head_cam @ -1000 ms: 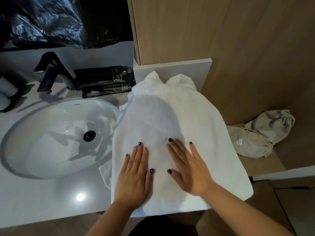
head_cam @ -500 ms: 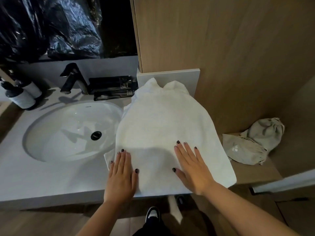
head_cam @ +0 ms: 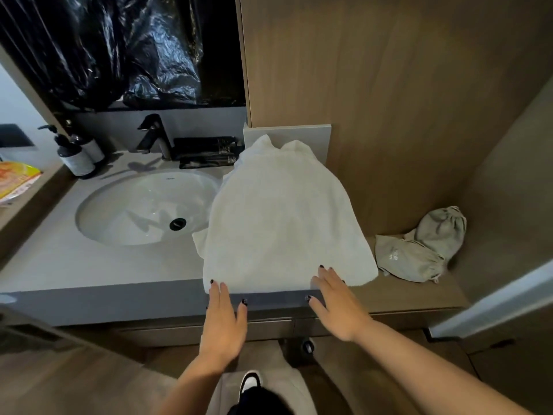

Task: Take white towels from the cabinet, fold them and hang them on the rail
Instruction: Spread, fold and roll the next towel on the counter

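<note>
The white towel (head_cam: 281, 223) lies flat on the desk (head_cam: 98, 265) just right of the sink (head_cam: 143, 208); both hands hover at its near edge, left hand (head_cam: 223, 320) and right hand (head_cam: 338, 304), fingers straight, holding nothing
</note>
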Motion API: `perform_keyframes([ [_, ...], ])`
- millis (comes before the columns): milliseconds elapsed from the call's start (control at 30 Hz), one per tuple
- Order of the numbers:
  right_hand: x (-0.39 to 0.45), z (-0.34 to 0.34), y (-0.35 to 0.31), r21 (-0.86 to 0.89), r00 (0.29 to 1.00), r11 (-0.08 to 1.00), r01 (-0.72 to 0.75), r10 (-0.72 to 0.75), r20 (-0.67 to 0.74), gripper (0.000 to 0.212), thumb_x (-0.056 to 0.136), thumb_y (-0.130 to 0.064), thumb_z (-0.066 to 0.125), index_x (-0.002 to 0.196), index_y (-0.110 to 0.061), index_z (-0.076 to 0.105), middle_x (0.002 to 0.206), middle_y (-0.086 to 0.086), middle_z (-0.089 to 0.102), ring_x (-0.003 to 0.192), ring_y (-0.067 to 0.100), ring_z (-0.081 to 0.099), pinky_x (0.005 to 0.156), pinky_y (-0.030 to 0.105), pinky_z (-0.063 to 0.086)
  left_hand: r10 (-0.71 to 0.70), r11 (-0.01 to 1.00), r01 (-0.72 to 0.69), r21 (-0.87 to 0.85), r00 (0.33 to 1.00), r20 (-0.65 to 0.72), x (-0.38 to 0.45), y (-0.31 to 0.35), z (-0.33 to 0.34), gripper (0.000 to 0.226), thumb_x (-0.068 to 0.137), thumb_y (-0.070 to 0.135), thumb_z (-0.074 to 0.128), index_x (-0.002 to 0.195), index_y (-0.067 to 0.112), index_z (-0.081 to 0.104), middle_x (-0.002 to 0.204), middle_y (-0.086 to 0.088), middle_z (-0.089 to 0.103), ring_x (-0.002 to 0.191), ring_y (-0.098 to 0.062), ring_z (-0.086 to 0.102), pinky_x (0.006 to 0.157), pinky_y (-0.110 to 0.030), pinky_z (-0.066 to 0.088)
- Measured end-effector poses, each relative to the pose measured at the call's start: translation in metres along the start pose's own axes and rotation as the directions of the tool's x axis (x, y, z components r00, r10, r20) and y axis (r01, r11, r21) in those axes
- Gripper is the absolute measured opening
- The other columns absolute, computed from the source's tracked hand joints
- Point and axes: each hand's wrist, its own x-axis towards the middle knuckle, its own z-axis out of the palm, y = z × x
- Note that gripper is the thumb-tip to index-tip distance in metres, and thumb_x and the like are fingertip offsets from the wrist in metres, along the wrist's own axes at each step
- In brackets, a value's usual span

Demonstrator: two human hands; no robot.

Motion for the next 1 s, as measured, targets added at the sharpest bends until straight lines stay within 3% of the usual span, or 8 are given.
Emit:
perform_keyframes([
  [133,-0.009,0.015,-0.022,0.375,0.991,0.922,-0.095,0.123,-0.05,0.049,0.102,-0.034,0.045,0.147,-0.02,0.034,0.159,-0.003,0.023,0.147,0.015,0.017,0.118,0.031,0.017,-0.283,0.839,0.254,-0.481,0.959,0.012,0.001,0.007,-0.002,0.061,0.1,0.022,0.052,0.153,0.011,0.024,0.157,-0.01,0.031,0.142,-0.028,0.033,0.112,-0.036,0.031],
  [233,-0.001,0.024,-0.045,0.635,0.949,0.748,-0.191,0.305,-0.074,0.036,0.099,-0.024,0.052,0.135,-0.017,0.047,0.14,-0.002,0.044,0.123,0.01,0.041,0.106,0.025,0.034,-0.469,0.459,0.527,-0.715,0.827,0.309,0.013,0.007,-0.01,0.066,0.1,0.028,0.053,0.155,0.01,0.021,0.158,-0.012,0.03,0.144,-0.029,0.031,0.117,-0.045,0.028],
  [367,0.015,0.04,-0.069,0.868,0.837,0.345,-0.357,0.531,0.133,0.033,0.097,-0.022,0.056,0.129,-0.011,0.052,0.125,0.006,0.056,0.108,0.016,0.052,0.096,0.029,0.041,-0.397,0.03,0.54,-0.841,0.778,0.486,0.027,0.01,-0.026,0.052,0.101,0.022,0.053,0.149,0.012,0.036,0.155,-0.011,0.036,0.144,-0.025,0.033,0.118,-0.045,0.027],
  [467,0.025,0.049,-0.086,0.926,0.777,-0.062,-0.373,0.525,0.348,0.038,0.097,-0.023,0.059,0.132,-0.009,0.051,0.124,0.009,0.055,0.114,0.025,0.055,0.101,0.037,0.046,-0.395,-0.049,0.515,-0.856,0.777,0.49,0.035,0.012,-0.029,0.044,0.099,0.021,0.057,0.141,0.015,0.045,0.145,-0.01,0.05,0.138,-0.024,0.043,0.117,-0.047,0.031],
  [600,0.042,0.056,-0.1,0.9,0.768,-0.297,-0.317,0.477,0.428,0.03,0.092,-0.024,0.066,0.116,-0.01,0.056,0.122,0.014,0.058,0.112,0.029,0.058,0.094,0.038,0.048,-0.416,-0.158,0.527,-0.835,0.731,0.541,0.046,0.008,-0.025,0.033,0.093,0.02,0.065,0.123,0.017,0.05,0.129,-0.011,0.061,0.121,-0.027,0.057,0.11,-0.043,0.042],
  [800,0.057,0.074,-0.104,0.833,0.775,-0.531,-0.153,0.459,0.435,0.046,0.086,-0.016,0.072,0.128,-0.011,0.054,0.123,0.013,0.06,0.115,0.028,0.058,0.086,0.036,0.05,-0.402,-0.175,0.572,-0.801,0.701,0.589,0.042,0.002,-0.029,0.025,0.091,0.02,0.068,0.11,0.017,0.053,0.115,-0.003,0.065,0.113,-0.018,0.057,0.109,-0.037,0.036],
  [900,0.062,0.081,-0.106,0.804,0.787,-0.59,-0.077,0.459,0.412,0.049,0.085,-0.01,0.072,0.13,-0.013,0.054,0.121,0.01,0.065,0.112,0.025,0.062,0.082,0.036,0.054,-0.4,-0.159,0.563,-0.811,0.714,0.574,0.039,0.001,-0.033,0.026,0.088,0.02,0.07,0.112,0.019,0.059,0.1,-0.001,0.069,0.081,-0.013,0.06,0.072,-0.024,0.041],
  [1000,0.067,0.082,-0.111,0.79,0.808,-0.611,-0.048,0.441,0.39,0.046,0.085,-0.006,0.071,0.128,-0.011,0.056,0.118,0.011,0.069,0.108,0.025,0.066,0.088,0.038,0.054,-0.394,-0.175,0.549,-0.817,0.721,0.569,0.037,0.005,-0.038,0.034,0.086,0.019,0.073,0.116,0.016,0.059,0.086,0.0,0.065,0.059,-0.009,0.053,0.06,-0.021,0.04],
])
